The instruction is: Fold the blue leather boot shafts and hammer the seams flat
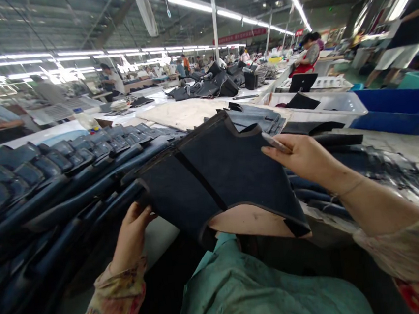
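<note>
A dark navy cut panel (218,171) with a black strip across it and a curved cut-out is held tilted over my lap. My left hand (132,233) is closed on its left corner, fingers partly behind the edge. My right hand (303,155) is by the upper right edge, pinching a small pale, flat, stick-like tool (277,143) whose exact kind I cannot make out. Whether those fingers also touch the panel is unclear. Pale tan lining (250,219) shows through the cut-out. Below hangs a green apron (259,290).
Rows of overlapping navy pieces (69,200) spread along the left; more stacked pieces (385,174) lie right. Beyond are a white tray (341,102), blue bins (397,104) and a heap of black pieces (213,82). Several people work at distant tables.
</note>
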A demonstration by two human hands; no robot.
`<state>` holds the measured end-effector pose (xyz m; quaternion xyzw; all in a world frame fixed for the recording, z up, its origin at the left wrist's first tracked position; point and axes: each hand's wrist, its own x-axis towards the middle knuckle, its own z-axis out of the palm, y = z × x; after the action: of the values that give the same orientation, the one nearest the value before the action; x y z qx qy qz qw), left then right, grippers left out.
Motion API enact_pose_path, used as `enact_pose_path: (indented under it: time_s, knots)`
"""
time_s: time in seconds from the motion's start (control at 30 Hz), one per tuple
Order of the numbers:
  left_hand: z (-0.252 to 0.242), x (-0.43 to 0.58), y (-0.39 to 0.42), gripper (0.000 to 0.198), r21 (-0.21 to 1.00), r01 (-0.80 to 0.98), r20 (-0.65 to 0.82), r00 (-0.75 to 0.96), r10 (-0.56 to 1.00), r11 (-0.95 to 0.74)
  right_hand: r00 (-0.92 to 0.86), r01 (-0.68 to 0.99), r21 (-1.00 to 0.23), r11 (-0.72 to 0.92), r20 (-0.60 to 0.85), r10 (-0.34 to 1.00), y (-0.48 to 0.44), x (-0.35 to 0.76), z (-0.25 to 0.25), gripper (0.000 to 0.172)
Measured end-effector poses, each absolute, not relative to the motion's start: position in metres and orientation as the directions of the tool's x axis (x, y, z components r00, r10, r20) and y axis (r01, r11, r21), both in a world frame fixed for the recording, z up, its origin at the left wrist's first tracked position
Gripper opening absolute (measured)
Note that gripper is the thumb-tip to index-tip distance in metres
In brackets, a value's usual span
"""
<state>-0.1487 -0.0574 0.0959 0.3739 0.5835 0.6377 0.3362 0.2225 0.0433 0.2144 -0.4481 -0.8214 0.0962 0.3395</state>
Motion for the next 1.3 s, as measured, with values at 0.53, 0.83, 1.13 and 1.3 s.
enact_pose_path:
  time_s: [0.53,0.83,1.13,1.3]
  knots:
    - [-0.011,-0.062,-0.032,0.05,0.881,-0.091,-0.471,-0.068,0.879,0.465,-0.38,0.894,-0.212,0.395,0.109,0.918,0.033,0.284,0.19,0.025]
    - [-0.014,-0.071,-0.028,0.041,0.908,0.064,-0.401,-0.162,0.902,0.415,-0.264,0.926,-0.324,0.195,-0.186,0.947,0.024,0.355,0.113,0.03]
    - [0.031,-0.056,0.004,0.039,0.889,0.452,0.187,-0.223,0.957,-0.069,-0.278,0.876,-0.386,0.288,0.083,0.957,0.063,0.296,0.117,0.025]
    - [0.035,-0.02,0.009,0.035,0.573,0.798,0.304,0.007,0.953,-0.189,-0.303,0.886,-0.374,0.273,-0.023,0.953,0.099,0.264,0.083,0.021]
